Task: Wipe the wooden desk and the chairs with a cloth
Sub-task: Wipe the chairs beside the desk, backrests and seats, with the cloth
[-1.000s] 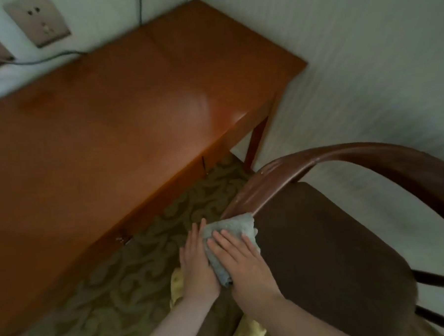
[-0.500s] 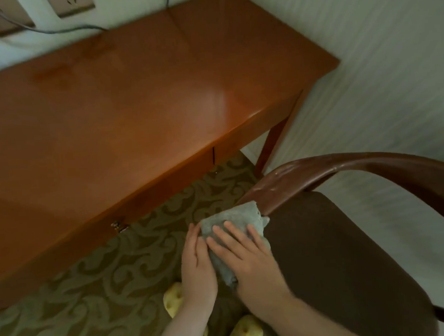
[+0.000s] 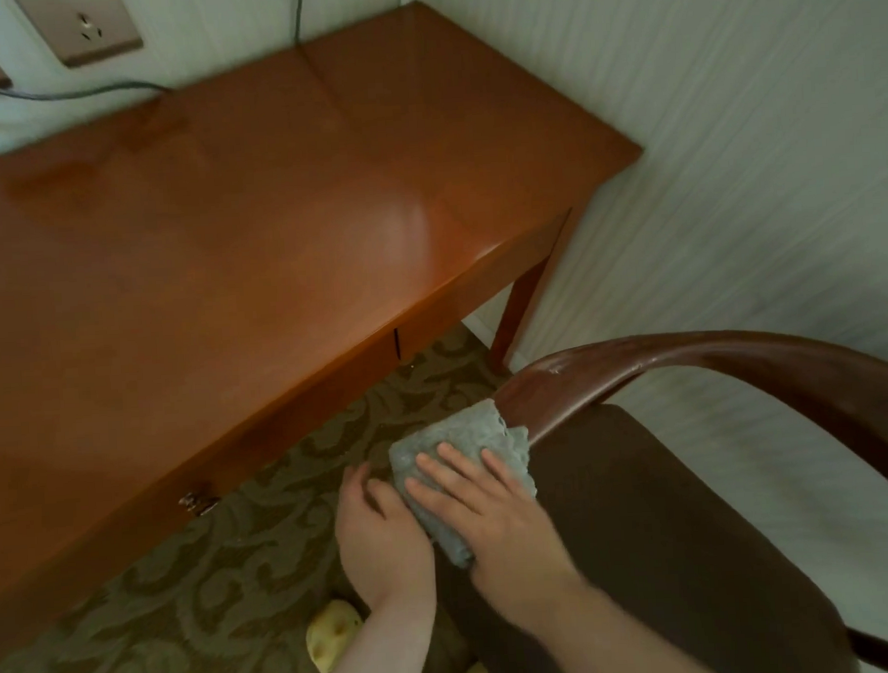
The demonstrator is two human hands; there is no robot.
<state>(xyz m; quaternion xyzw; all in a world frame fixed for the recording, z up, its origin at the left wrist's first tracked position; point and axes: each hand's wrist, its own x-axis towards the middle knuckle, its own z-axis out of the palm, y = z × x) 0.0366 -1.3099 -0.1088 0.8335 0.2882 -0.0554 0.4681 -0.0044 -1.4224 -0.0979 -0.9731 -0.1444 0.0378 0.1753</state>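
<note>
A grey cloth (image 3: pixel 462 438) is wrapped over the lower end of the chair's curved dark wooden armrest (image 3: pixel 690 359). My right hand (image 3: pixel 492 508) lies flat on the cloth with straight, spread fingers and presses it against the wood. My left hand (image 3: pixel 383 540) sits at the cloth's left edge, its fingers curled down around it and the thumb against the fabric. The chair's brown seat (image 3: pixel 647 531) is to the right of my hands. The glossy wooden desk (image 3: pixel 220 234) fills the upper left, apart from both hands.
The desk's leg (image 3: pixel 518 312) stands close to the white wall (image 3: pixel 730 141), near the chair. A drawer pull (image 3: pixel 198 503) shows on the desk's front. A wall socket (image 3: pixel 89 28) and a cable (image 3: pixel 84 92) are behind the desk. Patterned carpet (image 3: pixel 188 607) and yellow slippers (image 3: pixel 331 633) lie below.
Both hands stay on the cloth at the armrest's lower end, rubbing it slightly. My left fingers have curled more around the cloth's edge. The view has shifted over the desk.
</note>
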